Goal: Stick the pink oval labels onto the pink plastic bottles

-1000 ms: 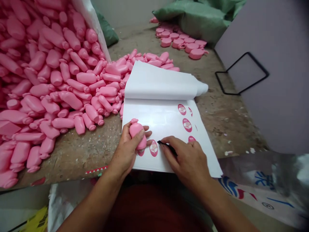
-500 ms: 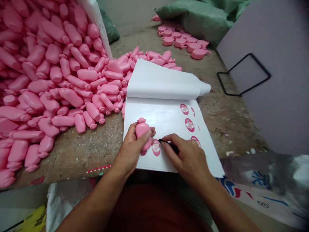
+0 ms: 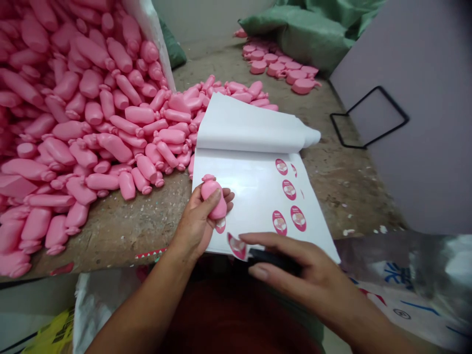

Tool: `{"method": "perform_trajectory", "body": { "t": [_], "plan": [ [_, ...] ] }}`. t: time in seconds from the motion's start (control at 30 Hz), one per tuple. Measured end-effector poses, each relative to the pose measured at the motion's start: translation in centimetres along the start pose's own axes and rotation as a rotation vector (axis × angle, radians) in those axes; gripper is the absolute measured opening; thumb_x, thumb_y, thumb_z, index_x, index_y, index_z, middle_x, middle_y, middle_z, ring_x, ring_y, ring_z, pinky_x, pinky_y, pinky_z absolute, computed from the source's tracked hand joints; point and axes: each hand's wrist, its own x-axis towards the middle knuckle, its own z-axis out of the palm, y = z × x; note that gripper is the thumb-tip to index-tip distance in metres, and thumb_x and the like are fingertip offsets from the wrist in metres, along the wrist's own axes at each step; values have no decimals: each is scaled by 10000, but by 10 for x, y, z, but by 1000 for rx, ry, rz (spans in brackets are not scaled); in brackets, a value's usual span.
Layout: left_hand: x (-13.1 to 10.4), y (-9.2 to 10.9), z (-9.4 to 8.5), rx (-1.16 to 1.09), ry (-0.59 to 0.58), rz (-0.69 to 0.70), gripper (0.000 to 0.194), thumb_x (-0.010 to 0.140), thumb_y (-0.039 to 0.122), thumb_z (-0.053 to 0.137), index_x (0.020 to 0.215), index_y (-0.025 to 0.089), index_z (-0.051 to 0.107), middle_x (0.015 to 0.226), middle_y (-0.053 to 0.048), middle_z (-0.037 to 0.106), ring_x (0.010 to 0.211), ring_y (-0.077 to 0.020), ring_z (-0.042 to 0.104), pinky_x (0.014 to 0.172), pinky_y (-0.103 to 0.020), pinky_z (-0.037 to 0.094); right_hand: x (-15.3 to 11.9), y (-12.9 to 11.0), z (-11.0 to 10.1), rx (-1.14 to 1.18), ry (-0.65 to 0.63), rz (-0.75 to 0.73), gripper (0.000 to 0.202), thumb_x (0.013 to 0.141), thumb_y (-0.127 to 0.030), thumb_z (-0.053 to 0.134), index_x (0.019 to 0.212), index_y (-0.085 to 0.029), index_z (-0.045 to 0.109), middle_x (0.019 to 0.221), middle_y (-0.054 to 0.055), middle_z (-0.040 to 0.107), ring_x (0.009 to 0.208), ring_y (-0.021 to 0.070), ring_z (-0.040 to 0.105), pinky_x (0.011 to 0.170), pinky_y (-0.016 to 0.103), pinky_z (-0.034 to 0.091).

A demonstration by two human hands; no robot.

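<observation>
A small pink plastic bottle is held by my left hand, thumb across its front and fingertips showing past its right side. Under that hand lies a stack of white sticker sheets, its upper sheets folded back. Several oval pink labels remain on the right half, and another peeks out below the bottle. My right hand grips a slim black-handled tool, whose exact kind I cannot make out. A curled oval sticker hangs off the tool's tip, close to my index finger, above the sheet's near edge.
A large heap of pink bottles spills from a white sack at left onto the worn table. Round pink pieces lie by a green sack at the back. A black wire frame stands out from the right panel.
The sticker has come off the sheet on the tool's tip, and my right hand has drawn it toward me. My left hand has shifted slightly left with the bottle.
</observation>
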Motion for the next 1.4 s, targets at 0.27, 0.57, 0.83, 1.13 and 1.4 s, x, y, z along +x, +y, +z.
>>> {"method": "perform_trajectory", "body": {
  "t": [0.27, 0.57, 0.83, 1.13, 1.4],
  "plan": [
    [-30, -3, 10, 60, -170, -83, 388, 822, 368, 759, 1150, 213, 620, 995, -49, 704, 838, -151, 674, 707, -247, 540, 18, -11, 3, 287, 377, 66, 193, 772, -376, 784, 846, -257, 652, 739, -34, 658, 669, 140, 588, 591, 258, 457],
    [-47, -8, 20, -87, -177, -149, 413, 871, 540, 659, 1078, 182, 650, 985, -60, 667, 852, -153, 622, 715, -251, 515, 20, -19, 19, 441, 374, 19, 381, 772, -311, 772, 1075, -280, 542, 658, -71, 652, 597, 142, 641, 553, 259, 499],
    [-47, -13, 18, 19, -197, -147, 520, 917, 640, 507, 1164, 200, 633, 994, -81, 693, 822, -182, 646, 665, -276, 519, 20, -19, 17, 411, 351, 33, 440, 756, -325, 782, 1110, -269, 526, 649, -68, 663, 564, 156, 653, 543, 282, 527],
    [-47, -14, 17, 46, -191, -131, 537, 893, 627, 566, 1192, 187, 641, 1080, -106, 699, 891, -200, 657, 634, -255, 510, 23, -17, 14, 450, 306, 61, 438, 748, -345, 784, 1089, -269, 520, 617, -79, 654, 541, 158, 660, 536, 276, 524],
    [-47, -16, 17, 60, -181, -113, 527, 936, 584, 521, 1238, 161, 611, 1140, -122, 686, 900, -195, 645, 638, -261, 518, 25, -17, 13, 472, 264, 75, 441, 750, -340, 771, 1089, -262, 499, 600, -83, 650, 538, 163, 658, 534, 273, 511]
  ]
}}
